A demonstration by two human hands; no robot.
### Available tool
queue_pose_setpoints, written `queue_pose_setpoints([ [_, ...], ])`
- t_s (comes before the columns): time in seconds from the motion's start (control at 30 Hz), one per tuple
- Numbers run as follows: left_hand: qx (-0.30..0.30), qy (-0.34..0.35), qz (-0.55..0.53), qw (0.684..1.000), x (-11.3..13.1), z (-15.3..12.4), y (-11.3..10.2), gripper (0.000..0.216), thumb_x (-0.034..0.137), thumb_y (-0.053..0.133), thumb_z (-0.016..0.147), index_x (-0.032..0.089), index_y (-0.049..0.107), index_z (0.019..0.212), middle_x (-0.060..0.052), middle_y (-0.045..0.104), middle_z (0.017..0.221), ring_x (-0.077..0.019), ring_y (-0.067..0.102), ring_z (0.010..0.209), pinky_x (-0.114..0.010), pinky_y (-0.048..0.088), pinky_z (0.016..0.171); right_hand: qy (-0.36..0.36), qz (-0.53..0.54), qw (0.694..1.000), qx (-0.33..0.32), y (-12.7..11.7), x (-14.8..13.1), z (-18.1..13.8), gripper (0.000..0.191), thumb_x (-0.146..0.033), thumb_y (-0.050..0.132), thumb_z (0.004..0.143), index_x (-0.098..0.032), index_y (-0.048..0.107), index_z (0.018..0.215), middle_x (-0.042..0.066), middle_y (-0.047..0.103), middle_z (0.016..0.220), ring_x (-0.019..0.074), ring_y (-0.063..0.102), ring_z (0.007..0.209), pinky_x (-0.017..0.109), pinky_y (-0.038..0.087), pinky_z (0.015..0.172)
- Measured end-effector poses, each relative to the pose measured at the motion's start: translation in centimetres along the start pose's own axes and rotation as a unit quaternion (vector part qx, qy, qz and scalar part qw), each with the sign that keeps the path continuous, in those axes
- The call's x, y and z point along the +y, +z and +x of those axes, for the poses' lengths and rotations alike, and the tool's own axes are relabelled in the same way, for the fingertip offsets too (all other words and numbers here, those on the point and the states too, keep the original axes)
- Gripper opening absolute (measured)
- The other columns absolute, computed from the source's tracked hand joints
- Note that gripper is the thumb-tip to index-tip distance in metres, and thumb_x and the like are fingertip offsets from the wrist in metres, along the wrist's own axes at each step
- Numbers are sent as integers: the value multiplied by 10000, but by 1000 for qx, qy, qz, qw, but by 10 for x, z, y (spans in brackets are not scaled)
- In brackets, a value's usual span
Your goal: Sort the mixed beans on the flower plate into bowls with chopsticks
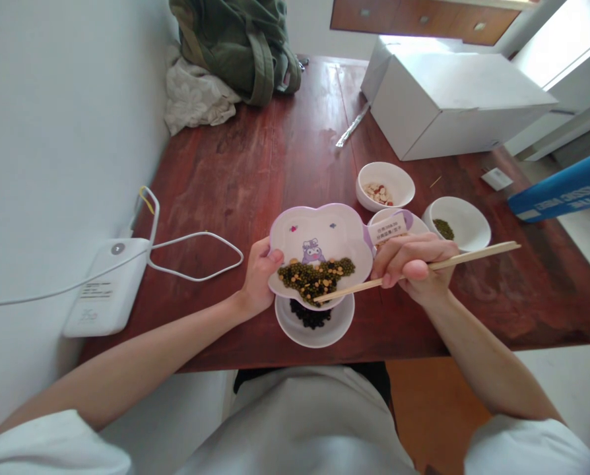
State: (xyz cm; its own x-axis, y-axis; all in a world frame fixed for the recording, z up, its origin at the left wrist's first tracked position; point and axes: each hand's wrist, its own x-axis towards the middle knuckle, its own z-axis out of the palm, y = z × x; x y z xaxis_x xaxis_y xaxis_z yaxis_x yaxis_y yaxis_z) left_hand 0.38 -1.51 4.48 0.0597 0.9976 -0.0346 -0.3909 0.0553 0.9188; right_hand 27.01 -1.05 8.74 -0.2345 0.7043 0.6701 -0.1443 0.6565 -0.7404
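My left hand (259, 277) grips the left rim of a flower-shaped cartoon plate (319, 231), tilted toward me above a white bowl (295, 323) holding dark beans. A heap of mixed green and yellow beans (317, 276) lies at the plate's near edge. My right hand (416, 264) holds wooden chopsticks (468, 256), whose tips touch the bean heap. A labelled bowl (391, 227) sits just behind my right hand.
A bowl of pale nuts (385, 187) and a bowl with a few green beans (457, 224) stand at the right. White boxes (448, 99) sit at the far right, a green bag (240, 39) and cloth at the far left. A white device (104, 287) with cable lies left.
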Motion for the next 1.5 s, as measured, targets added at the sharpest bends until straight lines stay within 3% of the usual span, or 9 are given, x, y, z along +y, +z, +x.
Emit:
queue_pose_setpoints([
  [0.23, 3, 4, -1, 1000, -1, 1, 0, 658, 850, 1037, 733, 242, 795, 799, 1, 723, 684, -211, 664, 633, -336, 615, 603, -6, 7, 1000, -12, -3, -1, 3, 599, -577, 853, 1167, -226, 828, 681, 43, 790, 590, 172, 726, 449, 275, 542, 427],
  [0.47, 11, -3, -6, 1000, -1, 1, 0, 672, 833, 1056, 706, 213, 822, 820, -25, 811, 739, -197, 683, 616, -325, 616, 601, -10, 7, 999, -34, -4, -2, 3, 626, -600, 846, 1165, -217, 818, 670, 48, 806, 603, 164, 743, 467, 268, 580, 482],
  [0.6, 17, -2, -6, 1000, -1, 1, -1, 564, 723, 1031, 743, 224, 772, 781, -11, 732, 692, -203, 667, 628, -327, 595, 597, -6, 8, 999, -44, -4, 0, 1, 634, -611, 821, 1177, -218, 826, 680, 51, 820, 622, 169, 757, 483, 272, 595, 489],
  [0.73, 31, 6, -7, 999, -5, 1, -3, 570, 725, 1018, 739, 251, 701, 752, 18, 689, 668, -211, 654, 636, -336, 604, 614, -7, 8, 999, -40, -5, 0, 1, 651, -611, 787, 1200, -224, 815, 677, 50, 820, 620, 175, 760, 477, 275, 569, 455],
  [0.9, 27, 28, -2, 999, -4, 1, -3, 623, 739, 1018, 767, 263, 621, 705, 53, 585, 604, -164, 498, 560, -328, 601, 619, -3, 2, 1000, -9, -3, 1, -1, 698, -662, 781, 1186, -231, 771, 637, 29, 802, 599, 140, 679, 408, 267, 499, 410],
  [1.07, -4, 14, 9, 1000, -2, 1, -2, 627, 798, 988, 790, 270, 652, 748, 26, 634, 626, -223, 638, 617, -358, 604, 617, 4, -15, 999, 39, 0, 1, -4, 649, -648, 821, 1168, -228, 816, 673, 40, 824, 633, 154, 658, 403, 297, 487, 398],
  [1.27, -8, 10, 6, 1000, -4, 0, -4, 614, 804, 986, 798, 263, 696, 796, -6, 709, 663, -267, 750, 688, -377, 635, 638, -15, -26, 999, -38, 4, -6, 1, 614, -595, 846, 1165, -201, 833, 694, 62, 855, 660, 163, 790, 507, 247, 607, 507],
  [1.37, -10, 12, 8, 1000, -4, -1, -5, 588, 783, 988, 820, 262, 716, 807, -3, 697, 639, -288, 797, 735, -387, 659, 679, -29, -37, 998, -44, 4, -7, 3, 624, -534, 816, 1204, -202, 809, 676, 54, 842, 642, 149, 768, 478, 237, 589, 488],
  [1.5, -16, 20, 1, 1000, -3, 0, -5, 630, 811, 1005, 817, 249, 723, 792, 20, 694, 626, -238, 743, 650, -365, 657, 655, -52, -65, 996, -41, 2, -7, 5, 632, -525, 802, 1214, -210, 794, 667, 43, 829, 622, 150, 756, 452, 236, 586, 465],
])
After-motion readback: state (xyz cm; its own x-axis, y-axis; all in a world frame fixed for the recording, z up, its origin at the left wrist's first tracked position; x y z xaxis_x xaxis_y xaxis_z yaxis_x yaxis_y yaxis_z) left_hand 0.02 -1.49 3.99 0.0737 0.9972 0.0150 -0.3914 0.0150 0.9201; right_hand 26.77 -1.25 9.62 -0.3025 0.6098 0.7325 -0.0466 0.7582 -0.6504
